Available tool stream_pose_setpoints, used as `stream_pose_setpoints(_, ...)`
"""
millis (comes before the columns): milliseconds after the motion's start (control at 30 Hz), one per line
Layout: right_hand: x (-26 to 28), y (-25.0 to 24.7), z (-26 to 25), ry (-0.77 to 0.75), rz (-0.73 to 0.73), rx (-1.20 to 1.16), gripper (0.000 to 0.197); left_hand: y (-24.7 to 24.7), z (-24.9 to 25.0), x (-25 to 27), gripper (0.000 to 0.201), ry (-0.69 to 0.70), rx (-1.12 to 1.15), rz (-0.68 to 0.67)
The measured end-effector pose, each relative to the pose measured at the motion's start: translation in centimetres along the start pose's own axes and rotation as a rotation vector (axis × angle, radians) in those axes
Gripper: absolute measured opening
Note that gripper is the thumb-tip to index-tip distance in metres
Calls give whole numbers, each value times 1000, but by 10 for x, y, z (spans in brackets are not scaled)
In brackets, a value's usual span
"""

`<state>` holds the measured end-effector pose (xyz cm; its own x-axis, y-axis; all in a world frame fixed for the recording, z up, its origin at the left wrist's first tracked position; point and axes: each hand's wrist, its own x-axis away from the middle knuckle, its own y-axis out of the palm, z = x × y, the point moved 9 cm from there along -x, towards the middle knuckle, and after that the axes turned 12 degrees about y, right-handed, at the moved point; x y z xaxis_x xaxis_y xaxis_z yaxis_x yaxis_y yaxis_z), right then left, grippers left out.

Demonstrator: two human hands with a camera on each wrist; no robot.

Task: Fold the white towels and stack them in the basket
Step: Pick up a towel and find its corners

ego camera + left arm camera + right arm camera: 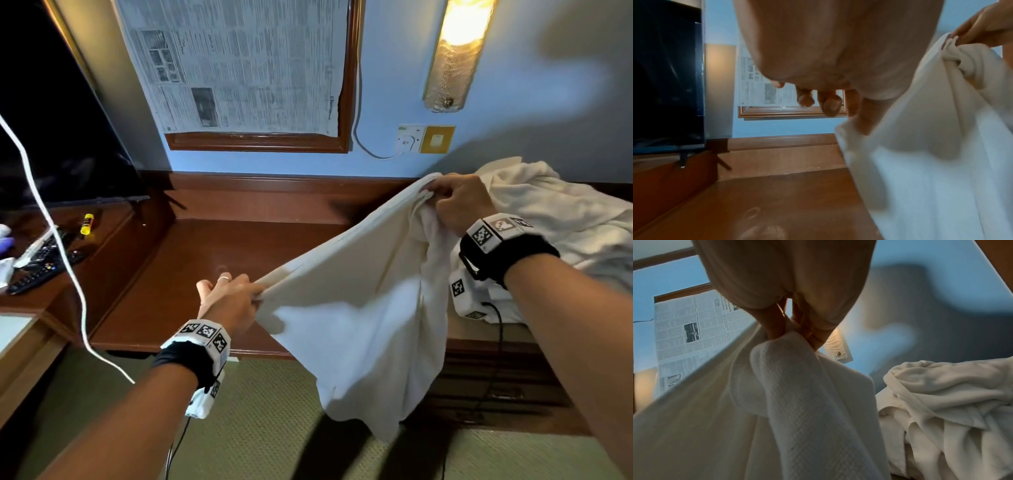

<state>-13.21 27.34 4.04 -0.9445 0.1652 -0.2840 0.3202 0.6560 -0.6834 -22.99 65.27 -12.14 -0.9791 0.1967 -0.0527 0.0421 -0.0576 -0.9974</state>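
Stretching white towel (359,308) between left hand (229,294) and right hand (459,202)

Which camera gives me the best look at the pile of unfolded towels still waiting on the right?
The right wrist view: the pile of unfolded towels fills its lower right, folds sharp. The head view shows it behind the right hand, partly hidden. The left wrist view misses it.

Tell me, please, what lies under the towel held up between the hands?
Under the towel the wooden desk and green carpet show. The desk's right part, and part of the pile behind, are covered.
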Motion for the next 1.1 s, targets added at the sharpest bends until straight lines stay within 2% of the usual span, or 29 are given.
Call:
stream_pose_setpoints(133, -1, -5, 1, 10, 1, 27, 36, 0, 11, -1, 32, 20, -103, -202)
stream_pose_setpoints(200, 0, -7, 2, 14, -5, 41, 37, -1, 12, 0, 47, 33, -121, -273)
stream_pose_setpoints(300, 7, -8, -9, -29, -6, 10, 34, -2, 4, -4, 88, -45, 17, -214)
stream_pose_setpoints(333, 11, -8, -18, -69, -1, -12, 31, 0, 3, -8, 90, -61, 29, -197)
stream_pose_setpoints(433, 16, -12, -45, -185, 48, -25, 29, 20, 9, -16, 71, -57, 159, -215)
stream_pose_setpoints(567, 16, -28, -71, -306, 115, -70, 25, 54, 32, -17, 76, 24, 735, -291)
stream_pose_setpoints(633, 17, -33, -80, -324, 114, -84, 21, 47, 43, -22, 55, 49, 813, -226)
stream_pose_setpoints(733, 20, -33, -94, -340, 102, -95, 19, 0, 62, -38, 32, 98, 720, 72)
stream_pose_setpoints(800, 18, -32, -100, -300, 101, -82, 20, -36, 90, -46, 21, 162, 754, 220)
stream_pose_setpoints(900, 19, -28, -109, -254, 89, -40, 21, -72, 135, -52, 26, 271, 836, 362)
stream_pose_setpoints(1100, 29, -24, -128, -252, 53, 25, 25, -98, 154, -53, 29, 156, 811, 576)
